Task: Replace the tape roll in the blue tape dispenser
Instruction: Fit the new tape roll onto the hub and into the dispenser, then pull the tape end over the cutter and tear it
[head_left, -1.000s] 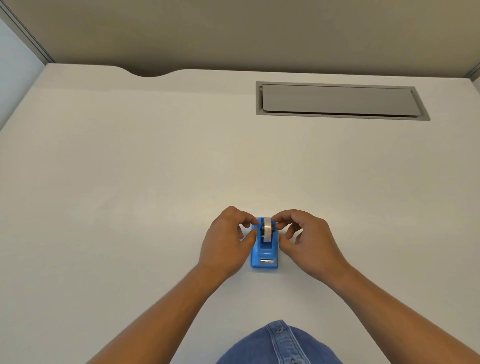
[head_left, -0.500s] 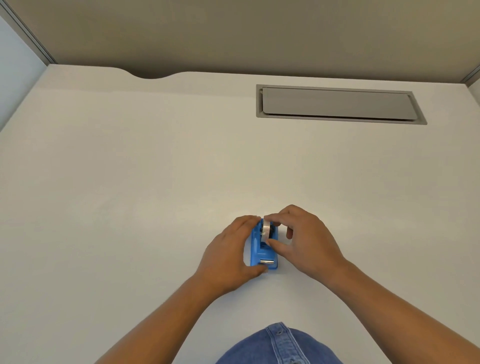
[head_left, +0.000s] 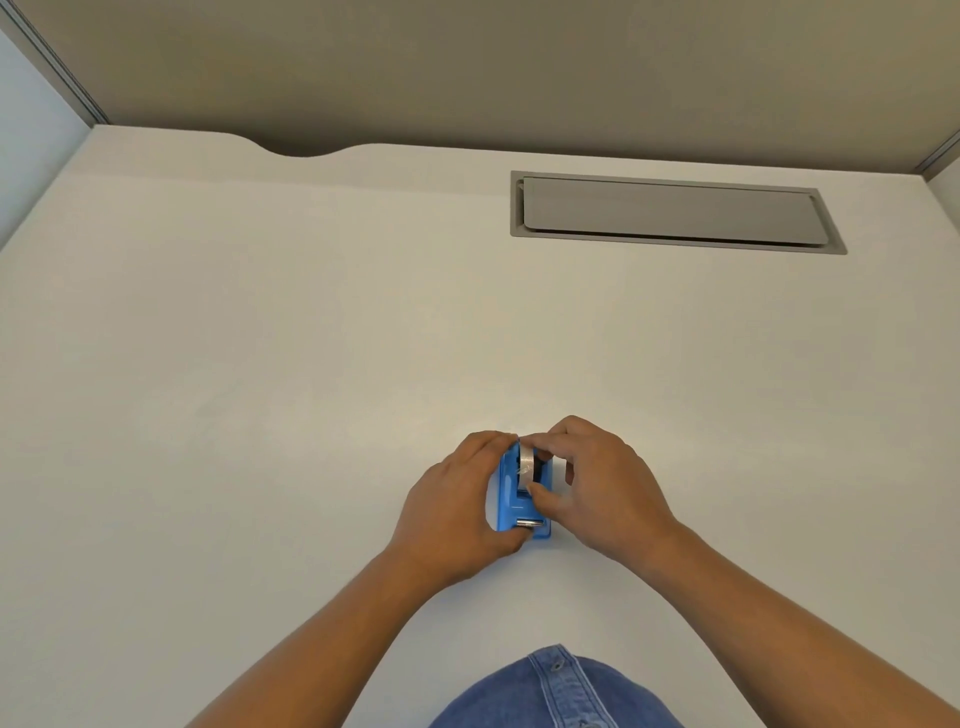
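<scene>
- Blue tape dispenser (head_left: 506, 500) is sitting on the white desk (head_left: 260, 364), left hand (head_left: 457, 512) wrapping its side.
- Right hand (head_left: 597, 483) fingers are pinching the tape roll (head_left: 527, 464) in its cradle.
- Swap seemingly unfinished; no second roll showing.

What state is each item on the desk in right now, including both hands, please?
blue tape dispenser: on the desk, tipped slightly, held.
tape roll: sitting in the dispenser, pinched from above.
left hand: wrapped around the dispenser's left side, steadying it.
right hand: thumb and forefinger closed on the roll.
grey cable hatch: lid closed.
desk: flat, bearing the dispenser.
</scene>
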